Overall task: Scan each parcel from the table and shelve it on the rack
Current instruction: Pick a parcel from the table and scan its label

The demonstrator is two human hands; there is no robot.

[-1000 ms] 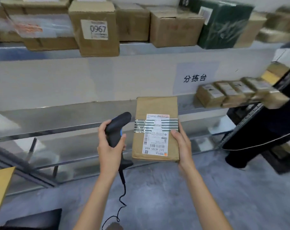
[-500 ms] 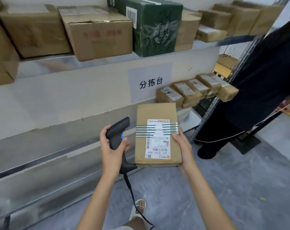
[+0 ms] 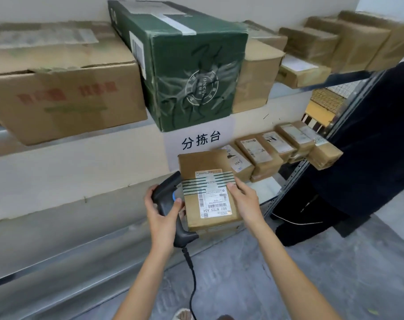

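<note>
A flat brown parcel with a white shipping label and green striped tape is held in front of the metal rack. My right hand grips its right edge, thumb on the label. My left hand holds a black handheld scanner by its grip, right beside the parcel's left edge. The scanner's coiled cable hangs down between my arms.
Large brown boxes and a green box fill the upper shelf. A row of small parcels lies on the middle shelf at the right, below a white paper sign. A person in dark clothes stands at the right by the rack's upright.
The view has swung right and closer to the rack. The parcel and scanner stay in my hands and have come nearer the row of small parcels.
</note>
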